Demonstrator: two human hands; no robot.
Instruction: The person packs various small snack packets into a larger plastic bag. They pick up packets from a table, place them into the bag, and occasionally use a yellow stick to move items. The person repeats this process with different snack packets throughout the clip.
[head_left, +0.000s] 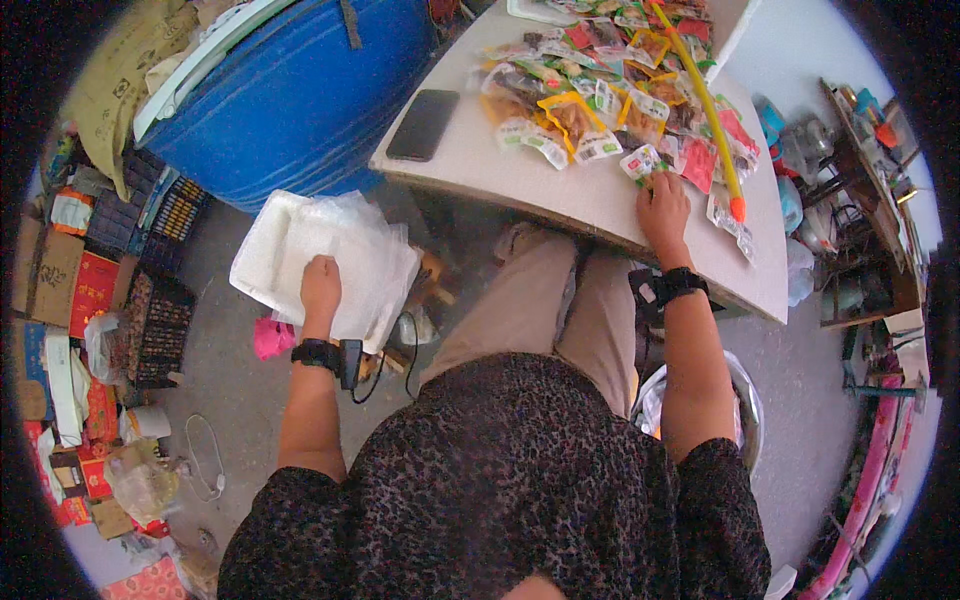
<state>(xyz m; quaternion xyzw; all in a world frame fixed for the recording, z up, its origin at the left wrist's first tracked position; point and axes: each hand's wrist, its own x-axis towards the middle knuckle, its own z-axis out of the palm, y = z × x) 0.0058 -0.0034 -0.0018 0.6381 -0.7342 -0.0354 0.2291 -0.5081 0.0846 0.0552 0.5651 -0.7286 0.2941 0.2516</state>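
Note:
My right hand (664, 206) is at the front part of the white table (480, 161), its fingers closed on the lower end of a small plastic food packet (642, 160). Many more sealed packets (577, 124) in yellow, red and clear wrapping are heaped just beyond it. Off the table to the left, my left hand (321, 289) has its fingers curled over a white foam box (259, 247). Thin clear plastic bags (367, 255) lie across that box, around the hand. Whether the left fingers grip a bag is not visible.
A yellow stick with orange ends (709, 112) lies across the packets. A dark phone (423, 125) rests at the table's left corner. Beyond the foam box stands a large blue barrel (292, 105). A lined bin (750, 405) is beside my right forearm; crates (157, 322) stand left.

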